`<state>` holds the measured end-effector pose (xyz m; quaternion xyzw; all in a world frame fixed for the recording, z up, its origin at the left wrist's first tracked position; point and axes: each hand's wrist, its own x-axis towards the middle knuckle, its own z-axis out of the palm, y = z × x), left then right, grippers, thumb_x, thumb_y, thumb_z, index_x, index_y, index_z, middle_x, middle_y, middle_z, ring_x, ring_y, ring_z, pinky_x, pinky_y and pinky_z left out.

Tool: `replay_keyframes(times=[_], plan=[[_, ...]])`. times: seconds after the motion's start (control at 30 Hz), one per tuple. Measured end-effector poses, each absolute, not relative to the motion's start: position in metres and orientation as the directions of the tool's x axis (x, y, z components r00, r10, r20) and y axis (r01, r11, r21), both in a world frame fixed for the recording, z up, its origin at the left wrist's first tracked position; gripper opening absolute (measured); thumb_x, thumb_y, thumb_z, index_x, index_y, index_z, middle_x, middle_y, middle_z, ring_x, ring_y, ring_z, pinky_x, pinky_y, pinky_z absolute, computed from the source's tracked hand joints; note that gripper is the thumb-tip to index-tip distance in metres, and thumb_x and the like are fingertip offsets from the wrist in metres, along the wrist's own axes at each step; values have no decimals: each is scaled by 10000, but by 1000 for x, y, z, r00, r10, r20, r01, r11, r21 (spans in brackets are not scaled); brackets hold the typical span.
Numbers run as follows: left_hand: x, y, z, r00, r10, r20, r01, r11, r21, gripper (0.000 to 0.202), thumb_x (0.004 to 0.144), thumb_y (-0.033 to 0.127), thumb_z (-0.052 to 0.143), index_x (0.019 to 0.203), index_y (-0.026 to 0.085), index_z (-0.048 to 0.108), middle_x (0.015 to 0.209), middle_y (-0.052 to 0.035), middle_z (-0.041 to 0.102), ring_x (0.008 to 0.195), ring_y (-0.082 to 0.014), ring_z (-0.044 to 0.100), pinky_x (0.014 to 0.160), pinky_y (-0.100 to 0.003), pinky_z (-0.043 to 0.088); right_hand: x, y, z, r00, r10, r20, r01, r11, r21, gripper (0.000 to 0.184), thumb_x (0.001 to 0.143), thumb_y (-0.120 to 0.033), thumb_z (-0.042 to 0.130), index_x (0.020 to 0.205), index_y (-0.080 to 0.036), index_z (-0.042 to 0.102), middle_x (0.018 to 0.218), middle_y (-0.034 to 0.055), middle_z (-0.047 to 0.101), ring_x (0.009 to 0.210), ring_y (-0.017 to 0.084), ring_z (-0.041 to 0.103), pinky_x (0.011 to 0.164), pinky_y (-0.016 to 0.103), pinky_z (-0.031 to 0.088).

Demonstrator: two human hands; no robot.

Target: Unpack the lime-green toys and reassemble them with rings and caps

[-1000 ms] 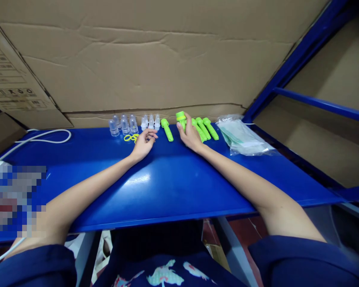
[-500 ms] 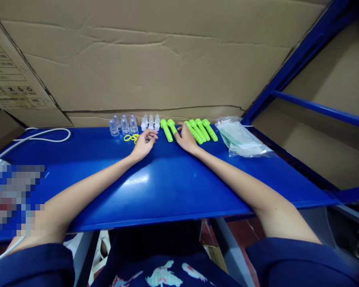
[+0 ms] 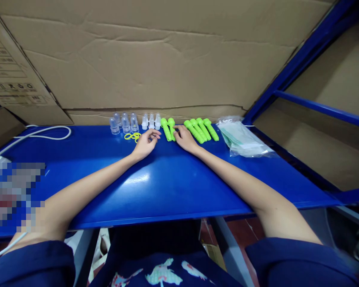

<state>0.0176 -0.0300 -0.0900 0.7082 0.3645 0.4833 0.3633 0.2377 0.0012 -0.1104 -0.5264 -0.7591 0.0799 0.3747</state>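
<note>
Right hand [image 3: 185, 140]: your thumb and fingers stand apart at the right edge of the two tubes [image 3: 165, 130]; you cannot tell whether they touch.
Left hand [image 3: 144, 145]: your fingers curl loosely, a gap between them and the thumb.
Two tubes: lying side by side on the worktop [image 3: 167, 187], at your right hand's 10 o'clock.
Four tubes [image 3: 201, 130]: in a row at its 2 o'clock.
Bag [image 3: 245, 138]: farther out, at its 3 o'clock.
Caps [image 3: 151, 121]: near your left hand's 12 o'clock.
Rings [image 3: 128, 136]: just beside it, at 10 o'clock.
Cups [image 3: 125, 125]: beyond the rings.
</note>
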Motion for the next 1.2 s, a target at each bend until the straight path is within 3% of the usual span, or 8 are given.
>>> replay_keyframes(times=[0.27, 0.7, 0.8, 0.9, 1.0, 1.2], plan=[[17, -31, -89, 299, 842, 450, 216, -519, 827, 253, 779, 14, 509, 933, 146, 661, 855, -34, 695, 725, -101, 612, 587, -203, 394, 239, 2, -112, -176, 850, 496, 743, 445, -500, 342, 944, -286, 409, 1193, -139, 591, 1203, 164, 608, 940, 240, 622, 1002, 447, 466], [18, -36, -88, 358, 793, 492, 306, -598, 741, 252, 811, 33, 488, 964, 149, 652, 884, -52, 691, 750, -130, 622, 617, -227, 424, 237, 1, -111, -185, 859, 477, 762, 432, -483, 354, 951, -300, 397, 1209, -123, 564, 1224, 182, 566, 935, 244, 617, 1014, 445, 456], [14, -36, -78, 407, 718, 565, 411, -696, 589, 245, 811, 50, 505, 973, 156, 654, 951, -76, 690, 802, -165, 630, 721, -278, 471, 236, -3, -108, -170, 866, 471, 781, 409, -471, 359, 943, -291, 392, 1204, -108, 554, 1241, 199, 556, 1010, 269, 608, 1031, 462, 438], [3, -34, -57, 554, 633, 541, 615, -749, 246, 208, 813, 102, 545, 971, 150, 671, 1017, -122, 683, 957, -261, 642, 892, -388, 456, 234, -8, -104, -125, 873, 472, 821, 358, -445, 350, 930, -285, 403, 1203, -121, 548, 1264, 204, 551, 1182, 324, 538, 1050, 516, 402], [-13, -30, -34, 577, 681, 451, 770, -637, -22, 229, 859, 152, 493, 998, 118, 671, 1034, -166, 687, 1042, -326, 636, 947, -456, 420, 231, -13, -102, -92, 886, 455, 861, 300, -411, 360, 933, -291, 404, 1225, -130, 539, 1313, 205, 530, 1271, 352, 468, 1048, 555, 370], [-34, -18, -15, 544, 815, 200, 835, -503, -222, 305, 921, 252, 427, 1089, 146, 659, 1146, -123, 704, 1094, -270, 648, 888, -351, 445, 229, -15, -101, -76, 888, 454, 894, 262, -363, 383, 931, -300, 408, 1245, -122, 533, 1396, 217, 473, 1314, 351, 415, 1046, 547, 334]])
